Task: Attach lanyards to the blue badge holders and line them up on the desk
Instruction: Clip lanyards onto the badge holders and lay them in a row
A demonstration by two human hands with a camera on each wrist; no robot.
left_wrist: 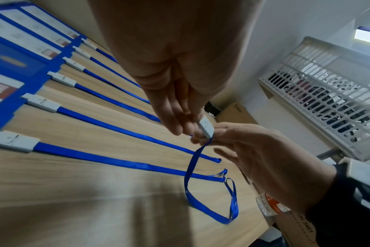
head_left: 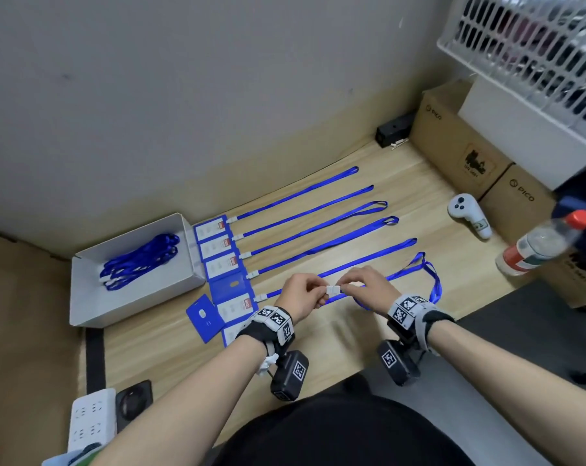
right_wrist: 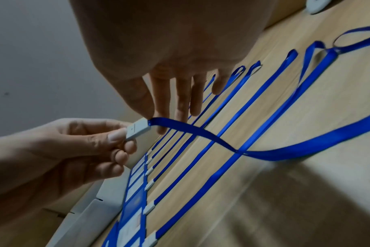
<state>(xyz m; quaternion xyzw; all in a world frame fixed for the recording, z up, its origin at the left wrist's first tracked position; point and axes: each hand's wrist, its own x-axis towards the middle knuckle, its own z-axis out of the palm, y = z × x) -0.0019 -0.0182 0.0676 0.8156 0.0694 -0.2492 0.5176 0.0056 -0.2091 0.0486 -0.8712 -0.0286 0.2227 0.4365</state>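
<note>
A loose blue lanyard (head_left: 402,274) trails across the wooden desk (head_left: 318,338), its white clip (head_left: 333,290) pinched above the surface between the left hand (head_left: 301,294) and right hand (head_left: 368,285), beside five badge holders (head_left: 217,245) already lined up with lanyards.

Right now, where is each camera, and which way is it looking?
Head: on the person's head, looking down at the desk, the lanyards and both forearms.
Left wrist: under the left hand, looking along its fingers to the clip and the right hand.
Right wrist: under the right hand, looking toward the left hand and the badge row.
All three show the white clip both hands pinch.
</note>
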